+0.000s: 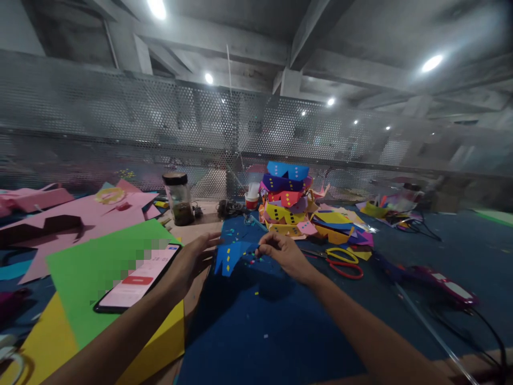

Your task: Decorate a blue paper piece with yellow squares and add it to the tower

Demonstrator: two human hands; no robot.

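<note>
A blue paper cut-out (229, 259) with a row of small yellow diamonds stands between my hands on the dark blue work surface. My left hand (191, 264) is just left of it, fingers stretched out and apart, holding nothing. On the other side, my right hand (285, 255) is closed in a pinch near the cut-out's right end; what lies between its fingertips is too small to make out. Tiny coloured paper bits (253, 261) are scattered beneath the pinch. Scissors (343, 262) with yellow and red handles lie to the right of my right hand.
Decorated paper pieces (285, 199) are stacked at the back. Left are a lidded jar (179, 200), a phone (138, 280) and green paper (84, 272). A purple glue gun (444, 283) with a cable lies right. A red-and-white cup (251, 200) stands behind; perforated metal panels (168, 123) rise beyond.
</note>
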